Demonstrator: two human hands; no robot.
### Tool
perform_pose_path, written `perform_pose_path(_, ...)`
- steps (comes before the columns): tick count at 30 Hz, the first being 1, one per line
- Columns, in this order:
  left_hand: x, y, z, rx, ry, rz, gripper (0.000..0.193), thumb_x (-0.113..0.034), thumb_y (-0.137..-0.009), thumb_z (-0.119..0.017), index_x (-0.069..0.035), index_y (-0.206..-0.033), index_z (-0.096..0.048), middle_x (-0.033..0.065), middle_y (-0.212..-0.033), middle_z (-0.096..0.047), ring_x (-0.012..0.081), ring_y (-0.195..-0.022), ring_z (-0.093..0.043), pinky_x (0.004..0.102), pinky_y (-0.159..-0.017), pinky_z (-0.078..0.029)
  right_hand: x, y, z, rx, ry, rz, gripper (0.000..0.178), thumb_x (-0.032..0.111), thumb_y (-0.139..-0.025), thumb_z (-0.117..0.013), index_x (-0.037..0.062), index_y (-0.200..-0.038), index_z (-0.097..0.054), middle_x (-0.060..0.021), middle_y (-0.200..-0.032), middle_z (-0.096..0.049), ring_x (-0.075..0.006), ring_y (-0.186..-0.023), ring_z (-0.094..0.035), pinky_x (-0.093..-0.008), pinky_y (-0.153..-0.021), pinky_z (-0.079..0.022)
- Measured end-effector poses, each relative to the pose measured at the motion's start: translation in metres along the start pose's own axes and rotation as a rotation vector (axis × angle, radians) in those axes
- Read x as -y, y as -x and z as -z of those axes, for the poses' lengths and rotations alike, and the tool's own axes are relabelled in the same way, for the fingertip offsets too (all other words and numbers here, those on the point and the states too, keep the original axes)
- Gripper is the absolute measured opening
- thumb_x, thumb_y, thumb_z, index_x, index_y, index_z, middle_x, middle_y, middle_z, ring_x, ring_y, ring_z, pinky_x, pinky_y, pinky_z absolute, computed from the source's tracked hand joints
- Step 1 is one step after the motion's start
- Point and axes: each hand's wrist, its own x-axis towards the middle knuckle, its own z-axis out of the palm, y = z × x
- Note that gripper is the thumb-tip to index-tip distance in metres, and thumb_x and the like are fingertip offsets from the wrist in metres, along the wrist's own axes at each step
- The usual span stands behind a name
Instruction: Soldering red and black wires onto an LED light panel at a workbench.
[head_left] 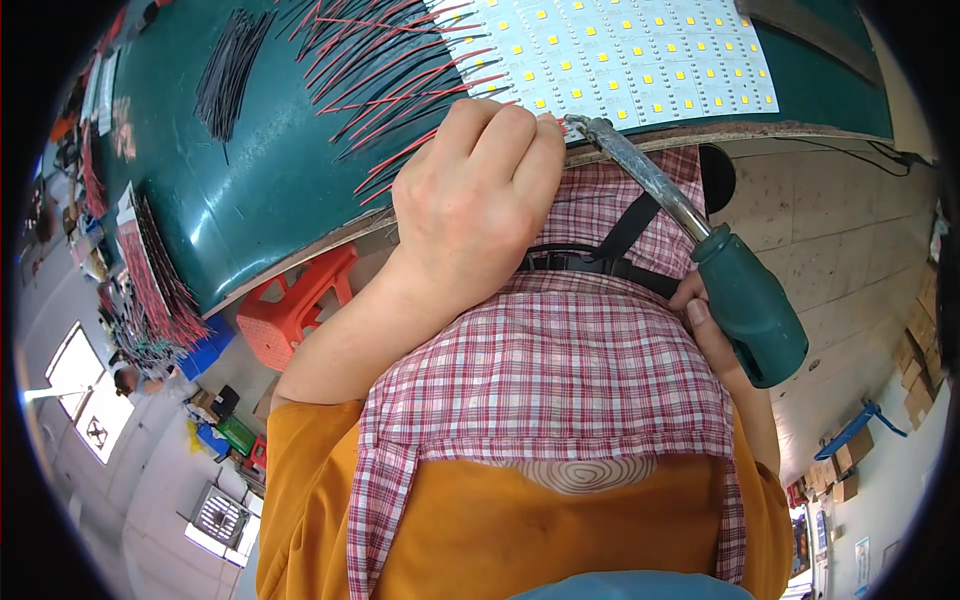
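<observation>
My left hand is closed at the near edge of a white LED panel dotted with yellow chips. A bit of red wire shows at its fingertips, which are partly hidden from above. Gripped in my right hand is a soldering iron with a green handle, which covers most of that hand. The iron slants up and left, its darkened tip beside my left fingertips at the panel edge. Rows of red and black wires stick out from the panel's left side, some running under my left hand.
A bundle of black wires lies on the green tabletop. Red and black wires hang over its left edge. A dark bar rests at the back right. A red plastic stool stands below the table.
</observation>
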Motion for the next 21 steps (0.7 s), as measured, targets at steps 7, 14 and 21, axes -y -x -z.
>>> perform_pose_path(7,-0.002,-0.003,0.0,0.012,0.0,-0.005,0.018,-0.008,-0.066,-0.063,-0.006,-0.084,-0.064,0.0009,-0.077,-0.055,0.0159,-0.073,-0.057,0.0248,-0.054,-0.046,0.01,0.001,0.001,-0.135,-0.611,-0.122,0.011,-0.001,-0.083,-0.059,0.0008,-0.093,-0.062,-0.0073,-0.08,-0.064,-0.0181,-0.075,-0.062,-0.0302,-0.07,-0.05)
perform_pose_path(14,0.007,-0.016,0.014,0.009,0.197,0.166,0.022,0.005,-0.066,-0.068,-0.007,-0.085,-0.067,0.0043,-0.078,-0.061,0.0219,-0.071,-0.059,0.0318,-0.059,-0.047,0.021,-0.007,0.003,-0.094,-0.53,-0.097,0.007,0.001,-0.087,-0.057,0.0022,-0.091,-0.063,-0.0078,-0.08,-0.065,-0.0182,-0.076,-0.063,-0.0302,-0.07,-0.051)
perform_pose_path(21,0.006,-0.012,0.007,0.051,0.142,0.143,0.025,0.003,-0.064,-0.07,-0.009,-0.086,-0.068,0.0029,-0.077,-0.062,0.0211,-0.073,-0.06,0.0301,-0.06,-0.049,0.017,-0.009,0.005,-0.06,-0.422,-0.058,0.007,0.003,-0.087,-0.057,0.0034,-0.09,-0.064,-0.008,-0.082,-0.066,-0.0187,-0.076,-0.064,-0.0301,-0.07,-0.052)
